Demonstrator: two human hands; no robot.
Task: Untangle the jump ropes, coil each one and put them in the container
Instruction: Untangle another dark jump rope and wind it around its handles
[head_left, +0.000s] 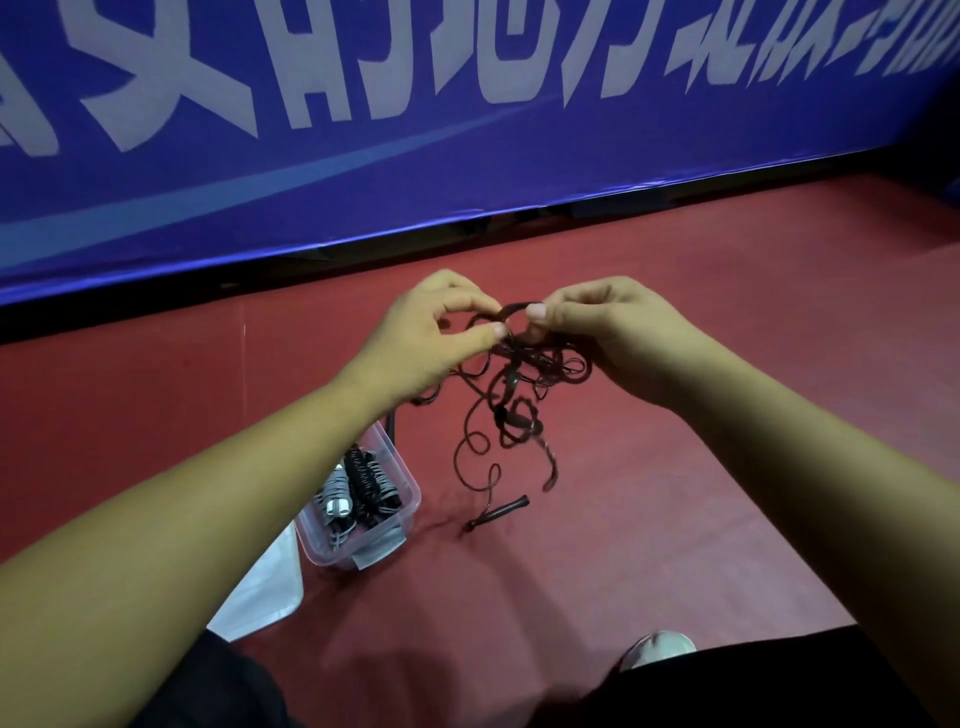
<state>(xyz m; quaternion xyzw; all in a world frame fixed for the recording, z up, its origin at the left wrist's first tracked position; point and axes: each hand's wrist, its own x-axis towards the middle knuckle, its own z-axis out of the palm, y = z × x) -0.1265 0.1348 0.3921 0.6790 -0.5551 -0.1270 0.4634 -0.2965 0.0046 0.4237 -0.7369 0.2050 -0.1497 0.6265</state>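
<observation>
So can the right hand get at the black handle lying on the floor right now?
Probably not right away: the right hand pinches the tangled rope, as does the left hand. Nothing lies between it and the handle, so once it lets go, likely yes.

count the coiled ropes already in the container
2: a grey coil toward the left of the clear container and a black coil right beside it. Others may lie hidden underneath. The left hand and right hand pinch a tangled rope outside it.
</observation>
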